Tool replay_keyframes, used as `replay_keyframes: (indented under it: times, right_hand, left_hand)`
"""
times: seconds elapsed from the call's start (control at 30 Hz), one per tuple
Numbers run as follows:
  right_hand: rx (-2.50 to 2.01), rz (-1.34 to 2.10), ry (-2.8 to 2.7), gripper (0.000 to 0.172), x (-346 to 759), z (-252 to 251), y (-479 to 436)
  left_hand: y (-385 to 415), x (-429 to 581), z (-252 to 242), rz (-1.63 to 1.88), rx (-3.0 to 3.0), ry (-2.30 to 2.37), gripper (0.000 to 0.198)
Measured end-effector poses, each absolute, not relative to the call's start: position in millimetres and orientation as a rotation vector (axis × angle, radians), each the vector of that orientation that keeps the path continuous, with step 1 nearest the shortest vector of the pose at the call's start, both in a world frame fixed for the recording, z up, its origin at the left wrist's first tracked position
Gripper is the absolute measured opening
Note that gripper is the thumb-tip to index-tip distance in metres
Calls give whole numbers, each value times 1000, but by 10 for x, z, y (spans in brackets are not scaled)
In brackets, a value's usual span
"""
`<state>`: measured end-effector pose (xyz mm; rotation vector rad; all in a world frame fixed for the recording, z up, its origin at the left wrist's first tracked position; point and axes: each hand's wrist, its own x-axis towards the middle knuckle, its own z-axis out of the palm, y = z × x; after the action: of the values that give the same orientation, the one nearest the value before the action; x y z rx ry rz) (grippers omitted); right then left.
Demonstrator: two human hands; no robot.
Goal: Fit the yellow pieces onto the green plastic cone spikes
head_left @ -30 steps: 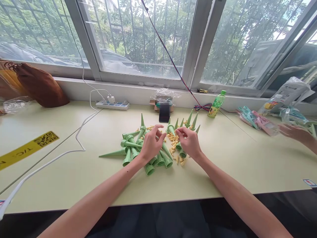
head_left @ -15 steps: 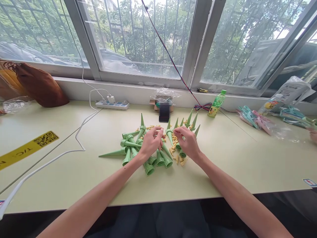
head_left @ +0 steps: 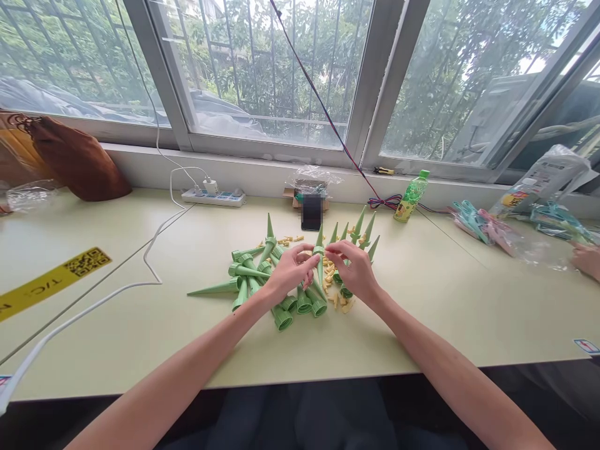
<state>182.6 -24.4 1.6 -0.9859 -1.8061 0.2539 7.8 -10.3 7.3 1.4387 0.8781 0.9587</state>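
Observation:
My left hand (head_left: 293, 270) has its thumb and forefinger closed at the collar of an upright green plastic spike (head_left: 319, 237). My right hand (head_left: 352, 267) is just to the right of that collar, its thumb and fingertips pinched together. Whatever sits in that pinch is too small to make out. Green spikes with threaded, hollow caps (head_left: 283, 319) lie in a heap around and under my left hand. Several more stand point up behind my right hand, such as this green spike (head_left: 359, 224). Small yellow plastic pieces (head_left: 345, 304) are scattered below and between the hands.
A dark phone (head_left: 311, 215) leans on a small box behind the pile. A green-capped bottle (head_left: 411, 197) stands back right. The power strip (head_left: 214, 197) and its white cable (head_left: 154, 250) lie left. Another person's hand (head_left: 585, 257) shows at the right edge, near bagged pastel items (head_left: 473, 222).
My left hand has moved right, and its fingertips have closed at the collar of the upright spike. My right hand has shifted slightly left toward it. Another person's hand has come further into view.

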Motion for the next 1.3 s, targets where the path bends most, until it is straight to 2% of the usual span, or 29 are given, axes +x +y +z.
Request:
replay_keyframes:
  times: [1.1, 1.3]
  right_hand:
    - [-1000, 996, -1316, 21, 1796, 57, -247]
    - [-1055, 993, -1325, 23, 1799, 36, -229]
  left_hand:
    - [-162, 100, 7, 1228, 2169, 888, 25]
    - [-185, 108, 28, 1216, 2106, 907, 26]
